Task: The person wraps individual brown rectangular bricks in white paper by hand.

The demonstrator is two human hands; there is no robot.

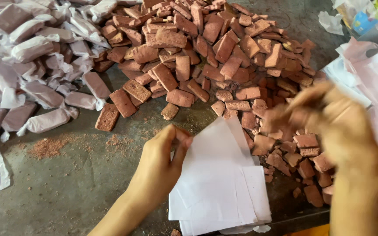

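Note:
My left hand (160, 164) rests on the grey table, thumb and fingers pinching the left edge of a white paper sheet (219, 179) that lies on top of a small stack. My right hand (329, 122) is blurred with motion over the right side of a big pile of reddish-brown bars (206, 57). Its fingers point left toward the loose bars; whether it holds one I cannot tell.
Several bars wrapped in white paper (31, 65) are heaped at the back left. Reddish crumbs (49, 146) dust the grey table (66, 192). More white and pink sheets (372, 83) lie at the right, with plastic packaging (364, 17) behind them.

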